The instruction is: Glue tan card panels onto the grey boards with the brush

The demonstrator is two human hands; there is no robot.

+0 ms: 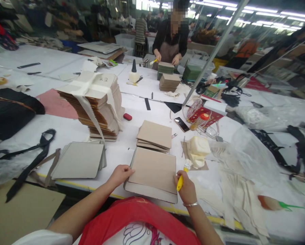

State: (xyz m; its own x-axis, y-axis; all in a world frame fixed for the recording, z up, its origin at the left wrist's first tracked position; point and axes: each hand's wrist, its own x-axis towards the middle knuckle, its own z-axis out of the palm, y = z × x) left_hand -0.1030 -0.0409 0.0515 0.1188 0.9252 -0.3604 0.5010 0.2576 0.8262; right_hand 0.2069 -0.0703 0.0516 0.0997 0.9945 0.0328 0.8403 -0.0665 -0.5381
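Note:
A tan cardboard sheet (154,168) lies over a slightly larger grey board (152,194) at the table's front edge. My left hand (122,175) pinches the tan sheet's left edge. At the right edge, my right hand (185,187) is closed around a glue brush (181,180) with a yellow handle and white-coated bristles, its fingers touching the sheet. Just behind sits a short stack of tan sheets (155,133). To the left lies a fanned stack of grey boards (78,160). A whitish glue container (198,149) stands right of the sheets.
A tall cardboard stack tied with white cloth (98,98) stands at back left. Nearby are a red case (127,117), a phone (181,124) and cloth strips (239,194). Across the table a co-worker (171,41) handles boards (165,68). A metal pole (213,54) slants upward.

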